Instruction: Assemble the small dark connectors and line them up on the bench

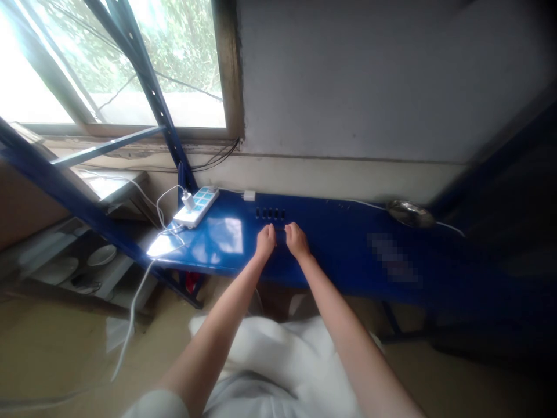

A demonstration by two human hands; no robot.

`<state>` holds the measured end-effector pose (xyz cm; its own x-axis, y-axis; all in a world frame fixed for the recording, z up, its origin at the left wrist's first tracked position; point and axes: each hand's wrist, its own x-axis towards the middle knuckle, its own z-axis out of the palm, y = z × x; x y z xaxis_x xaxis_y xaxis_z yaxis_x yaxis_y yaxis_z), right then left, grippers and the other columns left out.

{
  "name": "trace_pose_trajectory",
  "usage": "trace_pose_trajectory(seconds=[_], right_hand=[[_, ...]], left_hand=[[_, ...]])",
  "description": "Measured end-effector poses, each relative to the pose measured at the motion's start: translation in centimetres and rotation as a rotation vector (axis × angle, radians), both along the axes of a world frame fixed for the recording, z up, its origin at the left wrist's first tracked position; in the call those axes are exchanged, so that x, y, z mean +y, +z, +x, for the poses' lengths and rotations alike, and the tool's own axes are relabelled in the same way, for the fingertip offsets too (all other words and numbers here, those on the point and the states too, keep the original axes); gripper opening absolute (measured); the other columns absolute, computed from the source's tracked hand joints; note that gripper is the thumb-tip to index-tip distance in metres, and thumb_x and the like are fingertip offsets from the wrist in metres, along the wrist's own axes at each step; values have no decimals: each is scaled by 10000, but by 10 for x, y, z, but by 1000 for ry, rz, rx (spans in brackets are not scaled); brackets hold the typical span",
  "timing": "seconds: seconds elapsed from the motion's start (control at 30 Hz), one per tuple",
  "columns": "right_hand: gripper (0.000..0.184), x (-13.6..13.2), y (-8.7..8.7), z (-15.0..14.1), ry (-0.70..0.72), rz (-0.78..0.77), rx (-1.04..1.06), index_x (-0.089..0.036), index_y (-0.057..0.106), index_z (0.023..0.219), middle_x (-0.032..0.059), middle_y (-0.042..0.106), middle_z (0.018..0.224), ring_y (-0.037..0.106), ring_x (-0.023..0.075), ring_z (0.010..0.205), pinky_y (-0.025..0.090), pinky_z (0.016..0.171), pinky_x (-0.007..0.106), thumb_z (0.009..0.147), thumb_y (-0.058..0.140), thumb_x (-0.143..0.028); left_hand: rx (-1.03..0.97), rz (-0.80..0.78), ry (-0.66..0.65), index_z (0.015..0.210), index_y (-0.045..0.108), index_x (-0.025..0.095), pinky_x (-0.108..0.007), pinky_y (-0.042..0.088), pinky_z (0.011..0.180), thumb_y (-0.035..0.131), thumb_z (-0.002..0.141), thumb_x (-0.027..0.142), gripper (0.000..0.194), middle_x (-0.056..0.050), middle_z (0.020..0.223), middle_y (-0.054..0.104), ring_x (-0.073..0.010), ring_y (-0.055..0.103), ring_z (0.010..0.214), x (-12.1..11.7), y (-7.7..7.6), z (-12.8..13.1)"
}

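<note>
**Two hands curled together at a row of small black pieces on a blue shelf**

The person's left hand [265, 241] and right hand [297, 240] rest side by side on a blue metal shelf [343, 255], both narrow and curled, fingertips pointing down and almost meeting. Whether they hold anything cannot be told, since the fingers hide what lies beneath them (a thin dark shape shows in the small gap between the hands). Just ahead of the fingers sits a row of small black pieces [270, 213], too small to identify, not visibly touching either hand.

Farther left of the hands, a white power strip [195, 208] with blue-lit sockets lies on the shelf, a white plug [188, 201] in it and a white cable [133, 310] trailing down to the floor. A small white adapter [249, 195] sits at the shelf's back edge, ahead of the hands. Well to the right lies a shiny steel dish [409, 213], beyond a blurred, pixelated patch [391, 258]. Below the shelf on the left are white plates [102, 255]. Beyond the hands stand a grey wall [348, 75] and a bright window [130, 64].
</note>
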<state>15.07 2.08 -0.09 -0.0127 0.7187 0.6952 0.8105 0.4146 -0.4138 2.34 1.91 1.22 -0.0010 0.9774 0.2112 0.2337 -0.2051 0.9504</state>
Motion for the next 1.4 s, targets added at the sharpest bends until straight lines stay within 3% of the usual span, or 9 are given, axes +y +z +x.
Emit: trace_pose_trajectory(seconds=[0.33, 0.6, 0.87, 1.4], right_hand=[[331, -2, 1, 0, 16, -53, 47, -209, 462, 731, 59, 550, 703, 518, 164, 636, 382, 593, 266, 913, 220, -343], [370, 0, 0, 2, 1, -126, 223, -176, 500, 995, 125, 624, 936, 603, 215, 824, 441, 687, 310, 898, 252, -433], [328, 3, -3, 5, -13, -114, 185, -191, 515, 879, 89, 617, 820, 577, 195, 713, 414, 642, 292, 902, 268, -406], [256, 3, -5, 4, 4, -104, 232, -197, 467, 838, 74, 577, 777, 541, 186, 698, 399, 621, 284, 888, 289, -375]], left_hand=[[-61, -42, -19, 565, 400, 172, -204, 346, 432, 311, 848, 533, 467, 34, 462, 431, -77, 434, 369, 0, 0, -1], [-168, 1, -66, 894, 465, 177, -181, 386, 441, 426, 845, 279, 119, 25, 734, 553, -38, 450, 399, 5, -3, 1], [-192, 16, -91, 909, 470, 170, -178, 397, 453, 439, 809, 155, 105, 0, 814, 583, -31, 480, 409, 4, -1, 0], [-229, -13, -103, 908, 485, 158, -171, 410, 452, 463, 800, 178, 111, -10, 827, 595, -26, 494, 406, 5, -1, 0]])
